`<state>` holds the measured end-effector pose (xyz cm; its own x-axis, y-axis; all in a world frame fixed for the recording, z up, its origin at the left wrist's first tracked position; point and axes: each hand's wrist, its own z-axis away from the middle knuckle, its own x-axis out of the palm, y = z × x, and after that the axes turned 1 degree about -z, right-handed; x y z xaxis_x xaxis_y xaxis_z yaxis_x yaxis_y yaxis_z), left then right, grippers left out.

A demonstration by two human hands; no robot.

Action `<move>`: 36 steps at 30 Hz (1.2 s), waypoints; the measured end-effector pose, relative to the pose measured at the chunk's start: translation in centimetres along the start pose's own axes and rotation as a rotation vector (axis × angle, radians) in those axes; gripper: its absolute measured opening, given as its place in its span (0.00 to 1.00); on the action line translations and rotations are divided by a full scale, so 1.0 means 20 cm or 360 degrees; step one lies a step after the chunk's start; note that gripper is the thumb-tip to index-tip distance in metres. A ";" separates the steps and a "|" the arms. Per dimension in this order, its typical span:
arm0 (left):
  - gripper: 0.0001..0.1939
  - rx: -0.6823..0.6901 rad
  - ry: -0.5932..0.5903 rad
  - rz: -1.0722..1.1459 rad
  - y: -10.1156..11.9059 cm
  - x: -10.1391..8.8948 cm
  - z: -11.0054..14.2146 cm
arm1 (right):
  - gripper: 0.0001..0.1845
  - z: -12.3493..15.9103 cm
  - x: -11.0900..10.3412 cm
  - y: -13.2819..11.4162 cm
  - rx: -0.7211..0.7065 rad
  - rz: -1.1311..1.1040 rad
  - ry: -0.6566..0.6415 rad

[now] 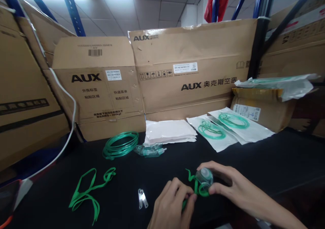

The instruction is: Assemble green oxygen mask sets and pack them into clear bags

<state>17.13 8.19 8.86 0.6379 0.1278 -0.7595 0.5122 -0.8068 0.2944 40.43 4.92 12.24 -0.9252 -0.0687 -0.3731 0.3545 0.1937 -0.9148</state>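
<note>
Between thumb and fingers, my right hand (224, 181) grips a clear green oxygen mask (204, 177) just above the black table. My left hand (174, 202) is closed on a green elastic strap (196, 186), pinched beside the mask; part of the strap is hidden under the fingers. The strap runs along the mask's left side, and its loose curled end sticks up. Left of my left hand lie two small metal strips (142, 199). Farther left, more green straps (87, 191) lie in a loose tangle.
Behind my hands are coiled green tubing (120, 144), another clear mask (149, 150) and stacked white packets (170, 132). Packaged tubing sets (231, 134) lie at right, by a small carton (269, 110). Large cardboard panels (162, 97) wall the back. A white cable (74, 117) hangs at left.
</note>
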 end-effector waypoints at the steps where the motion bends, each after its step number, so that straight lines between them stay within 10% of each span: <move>1: 0.07 -0.0009 -0.0022 0.0004 0.00 -0.01 0.00 | 0.21 0.00 0.00 0.00 -0.0001 -0.0037 0.0023; 7: 0.08 -0.0034 -0.0096 0.0004 0.03 -0.03 -0.02 | 0.23 -0.03 0.00 0.02 -0.0024 -0.0225 0.0055; 15: 0.09 -0.0134 -0.0149 0.0047 0.04 -0.05 -0.02 | 0.33 -0.06 -0.01 0.04 0.0080 -0.0291 0.0736; 23: 0.10 -0.0211 -0.0075 0.0091 0.05 -0.07 -0.02 | 0.24 -0.03 0.00 -0.01 -0.0053 -0.0185 0.0193; 30: 0.25 -0.0168 0.0153 -0.0091 0.04 -0.06 0.00 | 0.17 -0.03 0.02 0.00 -0.0085 -0.0085 0.0140; 36: 0.18 0.0055 0.0087 0.0009 0.02 0.00 0.01 | 0.16 -0.02 0.04 0.00 -0.0066 -0.0041 0.0098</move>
<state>17.26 7.70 8.98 0.6718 0.1538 -0.7246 0.4888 -0.8270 0.2776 39.55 5.19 12.04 -0.9411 -0.0139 -0.3379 0.3256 0.2332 -0.9163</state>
